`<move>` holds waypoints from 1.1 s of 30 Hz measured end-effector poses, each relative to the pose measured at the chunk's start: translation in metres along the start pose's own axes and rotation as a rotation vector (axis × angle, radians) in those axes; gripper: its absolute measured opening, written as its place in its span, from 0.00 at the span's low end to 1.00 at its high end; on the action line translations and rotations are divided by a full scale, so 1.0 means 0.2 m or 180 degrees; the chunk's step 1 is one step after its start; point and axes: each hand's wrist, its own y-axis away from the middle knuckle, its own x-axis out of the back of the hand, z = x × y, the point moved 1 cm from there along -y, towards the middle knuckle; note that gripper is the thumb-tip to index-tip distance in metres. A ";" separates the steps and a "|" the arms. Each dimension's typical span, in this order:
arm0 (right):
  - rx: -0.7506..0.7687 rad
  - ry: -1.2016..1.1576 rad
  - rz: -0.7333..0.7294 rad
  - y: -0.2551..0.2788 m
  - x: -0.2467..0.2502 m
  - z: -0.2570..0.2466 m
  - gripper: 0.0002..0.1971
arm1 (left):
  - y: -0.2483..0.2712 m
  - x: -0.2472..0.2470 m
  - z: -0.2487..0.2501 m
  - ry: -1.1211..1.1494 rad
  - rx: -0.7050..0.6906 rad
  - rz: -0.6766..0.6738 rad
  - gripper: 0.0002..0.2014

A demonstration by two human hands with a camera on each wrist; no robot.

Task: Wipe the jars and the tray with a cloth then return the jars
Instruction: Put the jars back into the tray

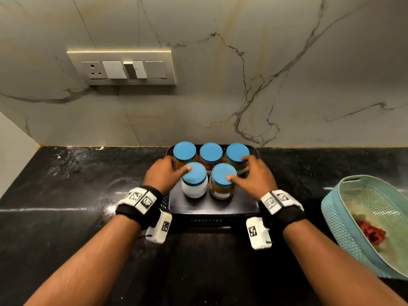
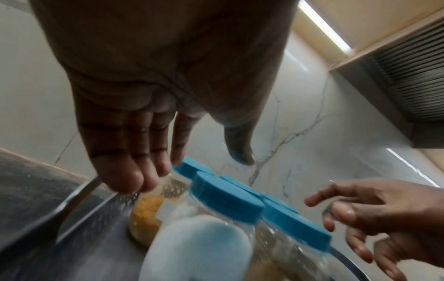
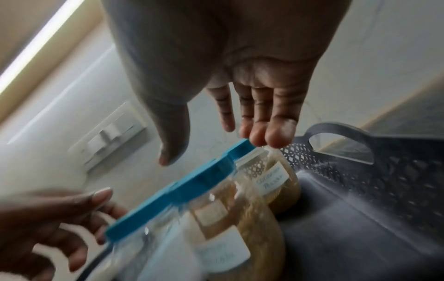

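- marbled grey wall (image 1: 287, 62) fills the background, with a switch plate (image 1: 122, 68) set into it on the left.
- black stone counter (image 1: 66, 195) runs below the wall, and both forearms reach over it.
- at the right edge of the counter sits a teal basket (image 1: 337, 217), tilted, with a red cloth (image 1: 371, 231) lying inside it.
- near the wall, in the middle of the counter, sits a black tray (image 1: 212, 206) with perforated walls and a loop handle on its end wall.
- five jars with blue lids stand upright on the tray, three in the far row and two in front, packed close together.
- front left is the white jar (image 1: 194, 185); just beside it on the right stands the brown jar (image 1: 221, 186), with a paper label.
- the left hand (image 1: 162, 172) hovers at the left of the cluster, fingers straight and loosely spread, its thumb over the white jar's lid; whether it touches, i cannot tell.
- the right hand (image 1: 254, 175) hovers at the right of the cluster, fingers relaxed and apart, thumb over the brown jar's lid and fingertips by the far right jar (image 1: 237, 155); neither hand grips anything.
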 end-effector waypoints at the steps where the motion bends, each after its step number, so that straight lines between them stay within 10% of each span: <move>1: 0.0055 0.0201 -0.0192 0.03 -0.04 -0.01 0.44 | 0.05 -0.02 0.01 -0.0091 -0.0052 -0.0182 0.33; 15: 0.0203 0.0848 -0.0359 0.04 -0.05 -0.06 0.35 | 0.13 -0.16 0.04 -0.0383 0.0055 -0.0424 0.26; 23: 0.0420 0.0640 -0.0171 0.13 0.00 -0.05 0.23 | 0.28 -0.08 0.05 -0.0729 0.0185 0.0194 0.09; 33: 0.0732 0.0902 0.0036 0.50 -0.01 -0.19 0.20 | 0.61 -0.05 0.04 -0.0315 -0.0534 0.0285 0.14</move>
